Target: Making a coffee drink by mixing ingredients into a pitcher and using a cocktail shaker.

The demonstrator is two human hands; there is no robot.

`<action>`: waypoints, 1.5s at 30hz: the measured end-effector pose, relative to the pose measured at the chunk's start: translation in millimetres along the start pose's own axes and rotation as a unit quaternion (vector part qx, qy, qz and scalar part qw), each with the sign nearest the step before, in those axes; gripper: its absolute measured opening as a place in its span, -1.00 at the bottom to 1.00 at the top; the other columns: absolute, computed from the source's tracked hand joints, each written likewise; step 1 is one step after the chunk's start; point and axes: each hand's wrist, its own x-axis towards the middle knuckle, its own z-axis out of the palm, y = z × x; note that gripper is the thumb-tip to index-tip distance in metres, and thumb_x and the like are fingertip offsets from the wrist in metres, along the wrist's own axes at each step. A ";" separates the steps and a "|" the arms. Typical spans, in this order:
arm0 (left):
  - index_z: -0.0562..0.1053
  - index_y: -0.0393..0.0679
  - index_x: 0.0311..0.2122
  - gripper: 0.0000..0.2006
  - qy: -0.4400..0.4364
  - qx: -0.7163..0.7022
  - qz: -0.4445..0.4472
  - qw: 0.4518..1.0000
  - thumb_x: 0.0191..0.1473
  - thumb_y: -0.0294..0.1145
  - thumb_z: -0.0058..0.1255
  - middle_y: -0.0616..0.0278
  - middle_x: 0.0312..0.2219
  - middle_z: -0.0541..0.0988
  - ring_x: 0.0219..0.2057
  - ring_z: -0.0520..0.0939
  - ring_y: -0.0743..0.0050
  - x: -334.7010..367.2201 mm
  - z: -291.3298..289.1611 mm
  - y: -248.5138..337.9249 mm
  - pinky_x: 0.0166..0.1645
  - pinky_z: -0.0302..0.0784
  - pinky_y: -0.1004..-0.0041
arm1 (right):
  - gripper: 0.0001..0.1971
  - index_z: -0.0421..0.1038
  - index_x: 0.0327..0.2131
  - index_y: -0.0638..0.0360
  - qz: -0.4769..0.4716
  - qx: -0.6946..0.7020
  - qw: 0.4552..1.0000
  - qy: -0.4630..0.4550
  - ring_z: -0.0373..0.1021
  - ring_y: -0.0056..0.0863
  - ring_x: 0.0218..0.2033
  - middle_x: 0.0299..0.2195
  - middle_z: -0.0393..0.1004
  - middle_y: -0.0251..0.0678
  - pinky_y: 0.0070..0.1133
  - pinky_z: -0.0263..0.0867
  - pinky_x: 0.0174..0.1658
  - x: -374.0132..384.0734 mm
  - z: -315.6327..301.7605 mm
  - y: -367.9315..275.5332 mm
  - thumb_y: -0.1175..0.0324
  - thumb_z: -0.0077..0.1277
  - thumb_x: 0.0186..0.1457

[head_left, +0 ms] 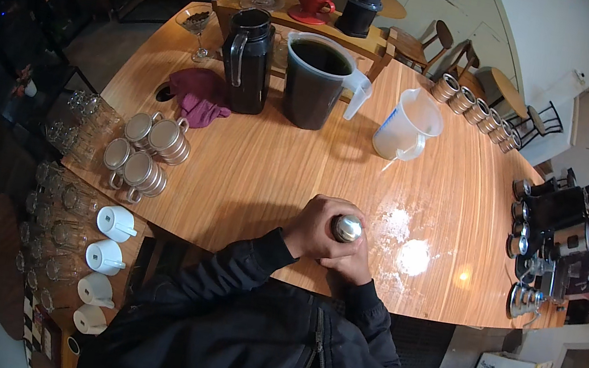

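Note:
Both my hands meet at the near edge of a round wooden table. My left hand wraps around a small shiny metal object, whose rounded top sticks out between my fingers. My right hand cups it from below and to the right. The lower part of the metal object is hidden by my fingers. My black jacket sleeves come up from the bottom edge.
Beyond my hands stand a black jug, a pitcher of dark liquid and an empty white measuring jug. A purple cloth and several metal cups lie left. A coffee machine stands at the right.

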 end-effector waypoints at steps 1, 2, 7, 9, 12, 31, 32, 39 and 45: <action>0.54 -0.29 -0.37 -0.72 0.007 -0.007 -0.004 1.000 -0.23 -0.36 0.22 0.03 -0.44 0.63 -0.39 0.67 0.28 0.7 -0.2 1.3 -0.24 0.56 0.41 | -0.16 0.18 0.09 0.20 0.000 -0.001 1.000 0.000 0.34 -0.49 -0.04 -0.09 0.36 -0.33 -0.53 0.29 0.04 1.5 -0.6 4.3 0.45 0.35 -0.37; 0.54 -0.30 -0.37 -0.74 0.045 0.019 -0.003 0.999 -0.23 -0.38 0.22 0.05 -0.45 0.63 -0.40 0.67 0.29 1.9 -3.2 0.2 -0.25 0.56 0.41 | -0.12 0.15 0.14 0.22 -0.022 -0.061 0.998 0.025 0.34 -0.45 -0.01 -0.06 0.37 -0.28 -0.52 0.29 0.04 6.1 1.8 2.6 0.41 0.38 -0.34; 0.51 -0.27 -0.36 -0.82 0.247 0.071 -0.084 0.963 -0.10 -0.45 0.20 0.29 -0.52 0.58 -0.48 0.59 0.61 -4.6 -59.0 -23.6 -0.36 0.52 0.51 | -0.14 0.18 0.21 0.17 -0.026 -0.203 0.964 0.170 0.35 -0.36 0.02 0.01 0.38 -0.18 -0.47 0.32 0.02 21.6 -15.6 -8.1 0.27 0.41 -0.16; 0.52 -0.27 -0.35 -0.85 0.304 0.126 -0.098 0.939 -0.05 -0.45 0.20 0.28 -0.53 0.59 -0.49 0.59 0.59 -4.4 -95.5 -23.5 -0.37 0.51 0.51 | -0.47 0.36 0.05 0.20 -0.037 -0.202 0.931 0.301 0.40 -0.46 -0.09 -0.14 0.47 -0.23 -0.51 0.37 -0.10 42.2 -34.0 -11.1 0.33 0.28 -0.01; 0.52 -0.28 -0.35 -0.76 0.354 0.188 -0.096 0.911 -0.09 -0.35 0.27 0.17 -0.50 0.61 -0.45 0.63 0.44 -8.1 -133.8 -19.1 -0.30 0.52 0.43 | -0.57 0.38 0.00 0.27 -0.052 -0.177 0.928 0.323 0.43 -0.47 -0.14 -0.18 0.50 -0.18 -0.55 0.37 -0.12 87.7 -39.1 -26.8 0.36 0.21 0.07; 0.29 -0.18 -0.14 -0.71 0.261 0.337 0.302 0.853 0.01 -0.42 0.00 0.10 -0.37 0.42 -0.34 0.40 0.21 -37.7 -75.2 1.7 -0.16 0.34 0.22 | -0.42 0.43 -0.57 0.41 -0.102 -0.053 0.957 0.266 0.22 -0.58 -0.68 -0.75 0.30 -0.32 -0.49 0.16 -0.55 259.1 3.8 -40.1 -0.07 0.09 0.13; 0.30 -0.18 -0.16 -0.72 0.266 0.329 0.310 0.851 -0.01 -0.45 0.02 0.11 -0.41 0.44 -0.38 0.42 0.20 -33.4 -74.3 1.0 -0.21 0.36 0.24 | -0.42 0.44 -0.63 0.40 -0.141 -0.069 0.941 0.301 0.22 -0.59 -0.67 -0.75 0.33 -0.30 -0.49 0.15 -0.56 253.6 12.7 -42.3 -0.04 0.07 0.14; 0.33 -0.19 -0.21 -0.76 0.263 0.302 0.295 0.868 -0.05 -0.51 0.01 0.10 -0.43 0.46 -0.42 0.46 0.20 -15.9 -71.0 8.8 -0.23 0.39 0.30 | -0.46 0.41 -0.63 0.40 -0.135 -0.041 0.920 0.364 0.16 -0.58 -0.70 -0.78 0.29 -0.29 -0.45 0.09 -0.59 214.3 9.5 -35.9 0.05 0.05 0.18; 0.29 -0.24 -0.17 -0.77 0.248 0.193 0.245 0.917 0.03 -0.53 -0.08 0.11 -0.34 0.38 -0.34 0.35 0.39 -4.8 -60.9 -2.3 -0.21 0.28 0.41 | -0.49 0.40 -0.65 0.33 -0.125 0.031 0.923 0.362 0.15 -0.65 -0.70 -0.76 0.28 -0.41 -0.56 0.02 -0.61 148.2 -8.8 -48.2 0.09 0.00 0.23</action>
